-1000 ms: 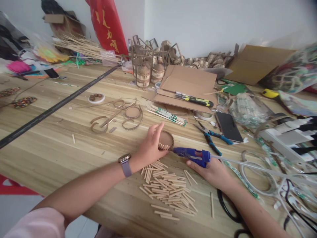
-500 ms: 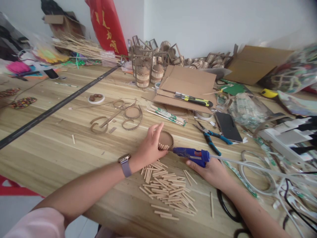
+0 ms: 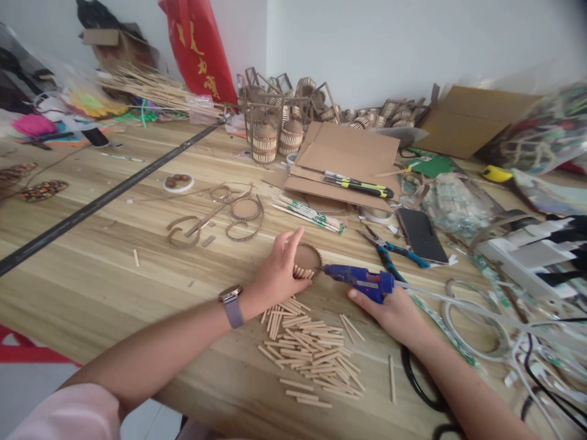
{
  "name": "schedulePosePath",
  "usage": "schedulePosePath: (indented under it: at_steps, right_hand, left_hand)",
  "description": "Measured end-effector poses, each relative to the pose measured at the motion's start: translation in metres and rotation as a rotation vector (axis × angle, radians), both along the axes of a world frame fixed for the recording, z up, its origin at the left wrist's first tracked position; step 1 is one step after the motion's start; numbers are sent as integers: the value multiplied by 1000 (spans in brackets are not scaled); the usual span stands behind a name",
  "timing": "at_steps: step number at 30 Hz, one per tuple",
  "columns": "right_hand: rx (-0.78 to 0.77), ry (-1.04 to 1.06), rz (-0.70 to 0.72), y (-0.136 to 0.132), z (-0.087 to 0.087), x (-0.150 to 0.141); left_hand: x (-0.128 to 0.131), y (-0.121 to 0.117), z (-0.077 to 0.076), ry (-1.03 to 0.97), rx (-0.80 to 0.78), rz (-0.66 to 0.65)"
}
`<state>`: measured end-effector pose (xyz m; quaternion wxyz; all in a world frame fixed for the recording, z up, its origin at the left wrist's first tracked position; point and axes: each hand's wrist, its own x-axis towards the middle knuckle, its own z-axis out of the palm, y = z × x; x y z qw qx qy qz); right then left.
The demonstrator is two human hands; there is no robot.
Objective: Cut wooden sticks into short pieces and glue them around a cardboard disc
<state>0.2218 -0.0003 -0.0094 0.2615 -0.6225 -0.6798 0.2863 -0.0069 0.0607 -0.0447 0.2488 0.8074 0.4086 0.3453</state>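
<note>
My left hand (image 3: 278,269), with a watch on its wrist, rests on a round cardboard ring (image 3: 308,259) lined with short wooden sticks; its fingers curl over the ring's left rim and hold it against the wooden table (image 3: 92,269). My right hand (image 3: 389,308) grips a blue hot glue gun (image 3: 362,280), whose nozzle points left at the ring's right edge. A heap of short cut wooden sticks (image 3: 309,348) lies just in front of both hands.
Blue-handled pliers (image 3: 389,253), a black phone (image 3: 420,234), wrapped chopsticks (image 3: 309,212), folded cardboard with utility knives (image 3: 353,180), finished stick baskets (image 3: 275,134) and cardboard rings (image 3: 243,214) lie beyond. A white power strip (image 3: 527,250) and cables crowd the right. A black rail (image 3: 101,198) crosses the left.
The glue gun and my right hand have shifted slightly right and up, the nozzle now at the ring's right edge. My left hand has stayed on the ring.
</note>
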Motion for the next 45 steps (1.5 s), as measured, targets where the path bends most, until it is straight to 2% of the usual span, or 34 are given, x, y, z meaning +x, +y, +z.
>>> schedulePosePath:
  at_steps: [2,6,9,10,12,17,19,22,24,29,37,39,42,45]
  right_hand:
    - [-86,102,-89,3,0,1]
    - [-399,474,-173,9,2,0]
    - [-459,591,-210,13,6,5]
    - [-452,541,-207,14,7,9]
    - [-381,313,-172,15,9,17]
    - [82,-441,-113,4,14,20]
    - [89,-579,13,-6,16,9]
    - [-75,-597,229,-20,16,-11]
    - [-98,-603,281,-25,12,-20]
    - [-78,-685,307,-28,1,-25]
    - [-94,-785,339,-29,2,-30]
    - [-39,-744,327,-27,3,-28]
    - [38,-552,281,-23,8,-23]
    - [25,-353,200,-14,18,-19]
  left_hand:
    - [0,-1,2,1,-6,-3]
    - [0,-1,3,4,-15,-12]
    - [0,-1,3,11,-29,-3]
    - [0,-1,3,13,-30,0]
    - [1,-1,3,18,-29,2]
    - [1,0,2,21,-50,6]
    - [1,0,2,12,-50,4]
    - [1,0,1,5,-50,3]
    - [1,0,1,5,-54,3]
    - [1,0,0,3,-41,7]
    - [0,-1,3,13,-50,10]
    - [0,0,3,15,-54,12]
    - [0,-1,2,-4,-61,5]
    - [1,-1,1,-14,-62,3]
